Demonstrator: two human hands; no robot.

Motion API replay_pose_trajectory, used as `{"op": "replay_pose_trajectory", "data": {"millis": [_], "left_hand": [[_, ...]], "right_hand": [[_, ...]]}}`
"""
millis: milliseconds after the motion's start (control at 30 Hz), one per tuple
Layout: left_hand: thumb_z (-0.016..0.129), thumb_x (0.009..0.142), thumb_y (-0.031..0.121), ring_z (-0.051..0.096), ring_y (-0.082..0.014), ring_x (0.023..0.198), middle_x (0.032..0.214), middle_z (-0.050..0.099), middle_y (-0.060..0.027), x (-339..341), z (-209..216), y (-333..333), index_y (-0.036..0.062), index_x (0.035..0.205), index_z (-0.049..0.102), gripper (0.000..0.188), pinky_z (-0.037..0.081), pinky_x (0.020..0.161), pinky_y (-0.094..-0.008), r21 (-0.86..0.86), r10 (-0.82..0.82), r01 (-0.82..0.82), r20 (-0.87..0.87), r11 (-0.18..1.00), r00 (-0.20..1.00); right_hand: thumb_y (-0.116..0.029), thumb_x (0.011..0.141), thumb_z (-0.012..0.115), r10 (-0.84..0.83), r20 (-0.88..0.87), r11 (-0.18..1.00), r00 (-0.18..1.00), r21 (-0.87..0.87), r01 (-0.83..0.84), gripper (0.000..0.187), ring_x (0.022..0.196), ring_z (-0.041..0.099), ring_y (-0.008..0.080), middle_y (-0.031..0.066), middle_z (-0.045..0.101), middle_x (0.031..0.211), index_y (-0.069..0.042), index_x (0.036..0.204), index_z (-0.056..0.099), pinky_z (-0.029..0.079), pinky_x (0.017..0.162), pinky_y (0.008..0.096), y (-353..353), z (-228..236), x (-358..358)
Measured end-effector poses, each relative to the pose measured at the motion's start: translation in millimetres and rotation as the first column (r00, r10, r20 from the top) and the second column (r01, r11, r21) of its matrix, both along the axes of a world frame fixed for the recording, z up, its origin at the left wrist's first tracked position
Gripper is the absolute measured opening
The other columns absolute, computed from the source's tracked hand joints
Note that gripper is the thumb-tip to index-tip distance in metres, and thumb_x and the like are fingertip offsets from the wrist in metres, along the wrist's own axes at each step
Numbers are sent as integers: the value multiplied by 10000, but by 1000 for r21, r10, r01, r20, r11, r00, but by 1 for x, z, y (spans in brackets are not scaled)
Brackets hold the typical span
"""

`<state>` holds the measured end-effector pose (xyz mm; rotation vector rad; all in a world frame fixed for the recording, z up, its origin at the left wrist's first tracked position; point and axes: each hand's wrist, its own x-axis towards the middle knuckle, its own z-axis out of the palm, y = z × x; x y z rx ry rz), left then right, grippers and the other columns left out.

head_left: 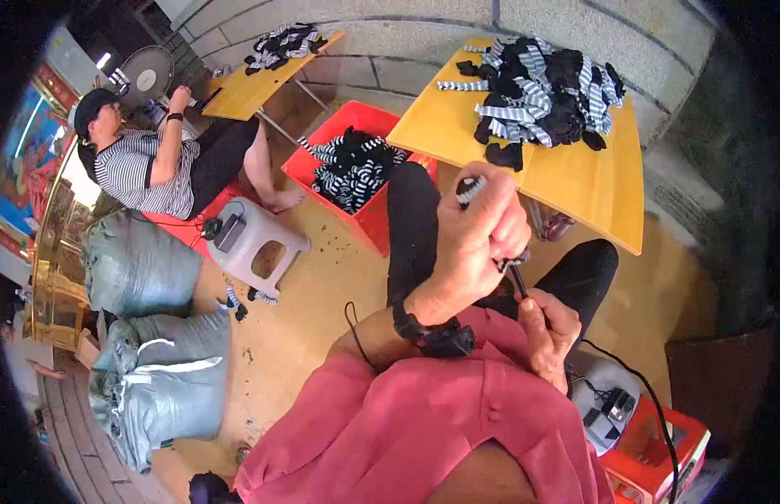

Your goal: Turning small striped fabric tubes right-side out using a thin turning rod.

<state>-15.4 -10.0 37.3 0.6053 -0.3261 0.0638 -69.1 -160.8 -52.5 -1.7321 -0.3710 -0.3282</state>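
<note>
My left hand (482, 231), a dark band on its wrist, is raised above my lap, its fingers closed round a black-and-white striped sock (469, 193). Only bits of the sock show, at the top of the fist and below it. Lower and to the right, my right hand (551, 328) pinches a thin dark rod-like tool (518, 280) between thumb and fingers. The rod's far end meets the sock under my left fist; its tip is hidden there.
Ahead, a yellow table (600, 189) bears a heap of striped and black socks (541, 92). A red crate (373, 220) of socks stands left of it. A co-worker (146, 168) sits beyond a grey stool (260, 244). Stuffed sacks (176, 386) lie left; a cable (659, 412) runs at right.
</note>
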Motion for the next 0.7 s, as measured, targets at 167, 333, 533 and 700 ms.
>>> {"op": "replay_pose_trajectory", "data": {"millis": [167,333,533,700], "left_hand": [[489,931,264,231,-55,392,523,315,34,-8,-11,-10,140,876,449,141,211,383,-217,-35,-124,125,36,992,992],[509,921,258,232,-54,387,514,314,32,-11,-4,-6,141,870,459,136,205,377,-221,8,-149,148,52,989,988],[494,920,319,343,-97,429,591,404,-6,-3,15,17,116,783,436,251,291,410,-243,67,-3,-1,56,998,998],[430,927,416,300,-79,404,555,364,21,-4,21,27,124,764,420,335,264,395,-228,91,-16,9,76,996,997]], "right_hand": [[-80,828,625,47,-14,998,999,46,-47,119,575,540,104,86,632,701,30,872,622,427,525,238,2,10,0],[-95,853,604,233,-213,944,949,283,-169,136,575,510,85,48,609,676,38,874,625,416,537,226,6,25,-2],[-108,852,608,132,-197,986,972,123,-109,149,570,505,87,54,597,664,40,870,622,413,538,228,8,22,-3],[-102,834,615,-30,110,998,993,-46,35,129,513,488,90,36,560,599,26,823,630,377,483,232,12,21,-3]]}}
